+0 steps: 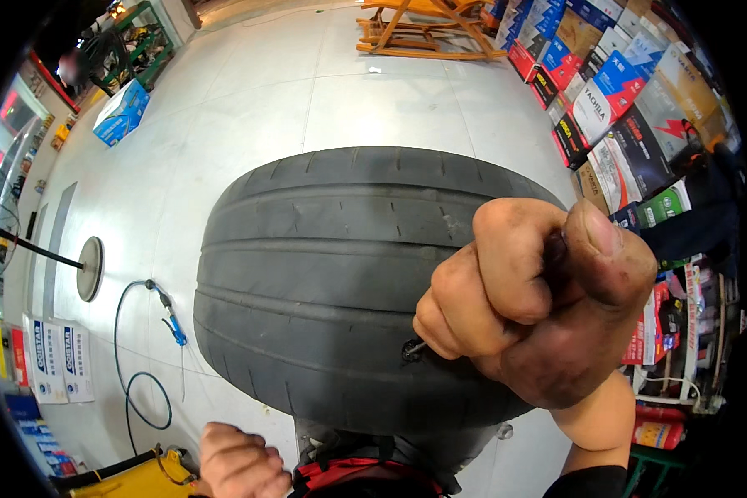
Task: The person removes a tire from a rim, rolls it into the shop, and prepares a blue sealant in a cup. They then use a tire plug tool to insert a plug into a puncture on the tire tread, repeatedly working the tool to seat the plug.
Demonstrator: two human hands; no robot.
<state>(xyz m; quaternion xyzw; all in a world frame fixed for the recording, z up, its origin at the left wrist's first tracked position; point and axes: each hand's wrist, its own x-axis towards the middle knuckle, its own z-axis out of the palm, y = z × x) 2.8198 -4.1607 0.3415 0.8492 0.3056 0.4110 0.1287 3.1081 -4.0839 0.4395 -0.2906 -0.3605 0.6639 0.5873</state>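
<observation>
A worn black tire (324, 274) stands upright in front of me, its grooved tread facing up. My right hand (548, 307) is closed in a fist above the tread's right side. From beside its little finger a thin metal shaft (420, 345) sticks out and meets a small dark, wet-looking spot (409, 351) on the tread. The fist hides the rest of that tool. Low on the left, apart from the tire, my left hand (242, 461) has its fingers curled in; what they hold, if anything, is hidden.
On the floor at left lie a blue air gun (177, 330) and its looped hose (118, 357). A round stand base (91, 269) and a blue box (122, 113) are beyond. Stacked boxes (606, 100) line the right; a wooden chair (427, 33) stands at the back.
</observation>
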